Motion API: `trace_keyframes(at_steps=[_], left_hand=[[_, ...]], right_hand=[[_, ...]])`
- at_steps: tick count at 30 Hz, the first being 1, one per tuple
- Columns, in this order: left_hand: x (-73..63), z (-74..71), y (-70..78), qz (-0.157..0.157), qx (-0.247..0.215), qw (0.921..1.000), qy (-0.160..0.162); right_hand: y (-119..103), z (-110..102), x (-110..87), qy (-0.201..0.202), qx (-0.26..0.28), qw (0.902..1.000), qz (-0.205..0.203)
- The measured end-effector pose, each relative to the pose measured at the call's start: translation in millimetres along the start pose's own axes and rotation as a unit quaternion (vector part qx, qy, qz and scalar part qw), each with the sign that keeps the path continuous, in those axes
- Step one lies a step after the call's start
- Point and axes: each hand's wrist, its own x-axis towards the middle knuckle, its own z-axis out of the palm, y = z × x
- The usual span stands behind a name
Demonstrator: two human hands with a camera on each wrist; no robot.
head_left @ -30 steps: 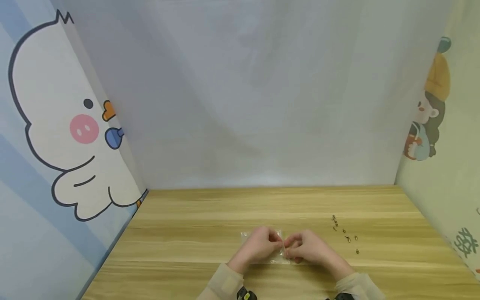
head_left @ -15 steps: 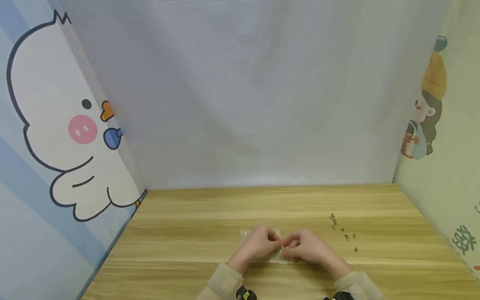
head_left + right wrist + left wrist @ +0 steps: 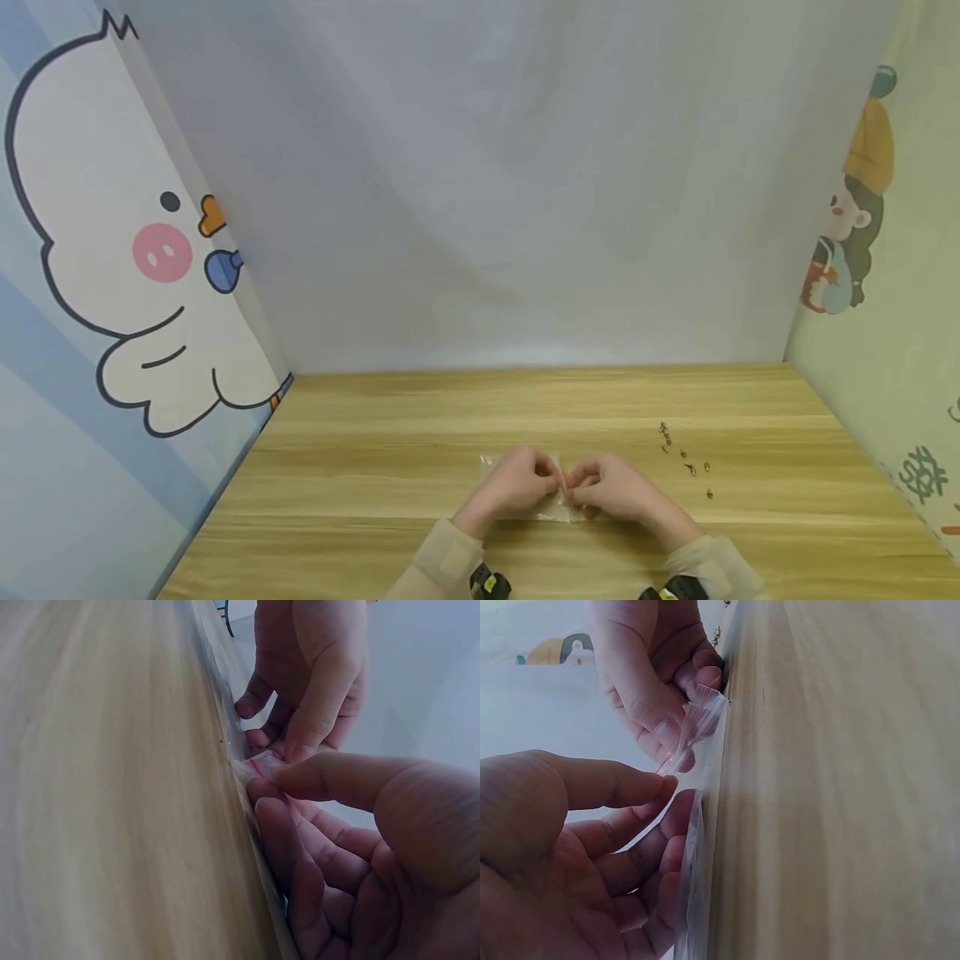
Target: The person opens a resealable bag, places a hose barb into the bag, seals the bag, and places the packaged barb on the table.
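Observation:
A small clear zip bag [image 3: 557,510] with a thin red line along its seal lies flat on the wooden table, its right-hand edge raised between both hands. My left hand [image 3: 517,482] pinches that edge between thumb and index finger; the other fingers curl against the bag, as the left wrist view shows. Opposite it, my right hand [image 3: 617,487] pinches the same edge close to the red line. In the right wrist view the bag's lifted strip [image 3: 251,766] shows between the right thumb and fingers. Both hands' fingertips nearly meet. The left hand covers much of the bag.
Several small dark metal pieces [image 3: 692,469] lie scattered on the table [image 3: 375,433] to the right of the hands. A pale backdrop [image 3: 480,208] rises at the table's far edge, with cartoon-printed side walls left and right.
Both hands stay at the bag's right edge, with only small finger shifts there. The head view has tilted slightly. The metal pieces keep their layout.

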Motion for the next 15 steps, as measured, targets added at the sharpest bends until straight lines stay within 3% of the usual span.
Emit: trace_keyframes(at_steps=[8,15], left_hand=[[-2.6,-1.9,-1.4,-0.011,-0.020,0.9997,-0.010],[-1.5,-0.7,-1.5,-0.009,-0.005,0.9999,0.011]], right_hand=[[-0.3,1.5,-1.9,0.009,0.001,1.0000,-0.001],[-1.5,2.4,-1.2,0.009,0.003,0.9999,0.005]])
